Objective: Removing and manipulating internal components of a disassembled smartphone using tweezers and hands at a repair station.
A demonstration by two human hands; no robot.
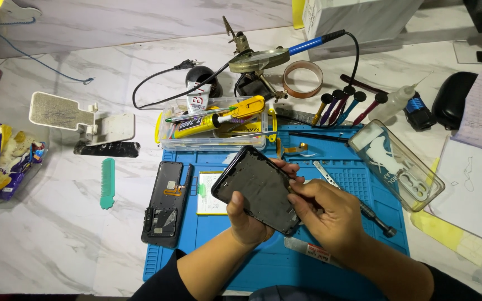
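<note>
My left hand [247, 222] grips a black phone frame [256, 188] from below and holds it tilted above the blue work mat [352, 173]. My right hand [324, 214] rests on the frame's right edge, fingers pinched against it. A phone back panel with exposed parts [165, 202] lies at the mat's left edge. A white battery [207, 192] sits partly hidden behind the frame. A metal pry tool [326, 174] and a screwdriver [376, 220] lie to the right of my hands.
A clear box with glue tubes [213, 125] stands behind the mat. Further back are a soldering iron [308, 43], a tape roll [302, 79] and several screwdrivers [341, 103]. A clear phone case [397, 164] and papers [475, 184] lie right. A green brush [107, 183] lies left.
</note>
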